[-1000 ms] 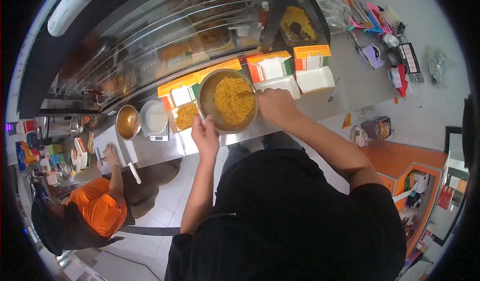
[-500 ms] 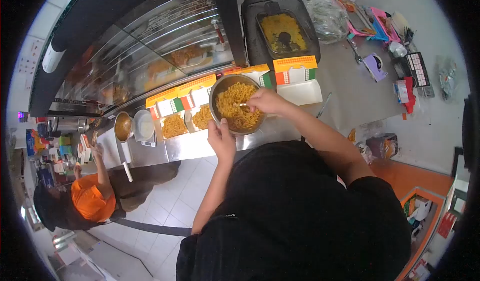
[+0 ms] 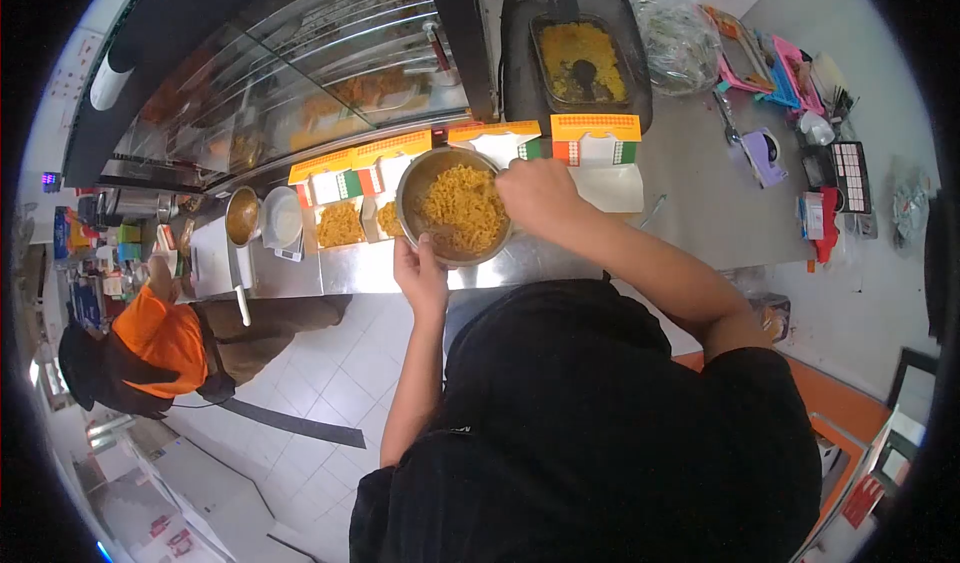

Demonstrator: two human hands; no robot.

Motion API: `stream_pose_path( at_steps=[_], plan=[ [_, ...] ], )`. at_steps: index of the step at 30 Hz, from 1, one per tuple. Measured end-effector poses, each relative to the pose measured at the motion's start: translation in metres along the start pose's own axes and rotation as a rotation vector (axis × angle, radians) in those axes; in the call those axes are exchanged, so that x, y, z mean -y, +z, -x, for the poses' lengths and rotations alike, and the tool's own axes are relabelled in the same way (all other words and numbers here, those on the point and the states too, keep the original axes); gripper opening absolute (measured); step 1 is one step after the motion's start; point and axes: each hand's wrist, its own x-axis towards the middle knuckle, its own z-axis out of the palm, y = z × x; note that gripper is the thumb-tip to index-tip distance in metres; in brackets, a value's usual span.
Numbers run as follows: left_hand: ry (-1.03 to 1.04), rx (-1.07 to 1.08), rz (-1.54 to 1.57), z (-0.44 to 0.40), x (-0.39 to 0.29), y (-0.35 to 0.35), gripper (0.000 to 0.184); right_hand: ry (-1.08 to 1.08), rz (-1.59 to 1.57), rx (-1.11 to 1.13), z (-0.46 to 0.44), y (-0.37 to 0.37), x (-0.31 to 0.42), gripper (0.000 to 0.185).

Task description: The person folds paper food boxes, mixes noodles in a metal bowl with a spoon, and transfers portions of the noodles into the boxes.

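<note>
A metal bowl (image 3: 418, 178) of yellow noodles (image 3: 462, 208) is tilted above the counter's front edge. My left hand (image 3: 422, 278) grips its lower left rim, thumb over the edge. At the bowl's upper right rim, my right hand (image 3: 540, 198) is closed round a thin metal utensil; its working end is hidden now, so I cannot tell a spoon from a fork. Left of the bowl stand two open takeaway boxes, one holding noodles (image 3: 340, 225) and the other partly covered by the bowl. Behind the bowl is another open box (image 3: 495, 141). Right of my hand is an open white-lined box (image 3: 610, 185).
A glass display case (image 3: 300, 73) borders the counter at the back left. Behind the boxes sits a black pan (image 3: 520, 53) with yellow food. A saucepan (image 3: 243, 218) and a white container (image 3: 283, 218) stand left. A co-worker in orange (image 3: 160, 343) is at far left.
The bowl has shifted slightly left, with my left hand on it. My right hand has moved to the rim, and the noodles sit more to the bowl's right. The co-worker's arm has lowered.
</note>
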Motion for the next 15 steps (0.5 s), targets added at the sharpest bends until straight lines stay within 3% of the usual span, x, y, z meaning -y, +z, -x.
stream_pose_path(
  at_steps=[6, 9, 12, 15],
  plan=[
    [0.12, -0.114, -0.039, 0.0, 0.026, 0.014, 0.015, 0.078, -0.204, 0.226, -0.001, 0.033, -0.022, 0.019],
    [0.07, -0.118, -0.065, 0.012, 0.001, 0.032, 0.022, 0.036, -0.63, 0.181, -0.003, 0.084, -0.04, 0.022],
    [0.094, -0.081, -0.088, 0.018, 0.003, 0.038, 0.025, 0.066, -0.809, 0.123, 0.0, 0.089, -0.037, 0.026],
    [0.085, -0.071, -0.094, 0.017, 0.005, 0.036, 0.025, 0.08, -0.759, 0.156, -0.003, 0.084, -0.047, 0.03]
  ],
)
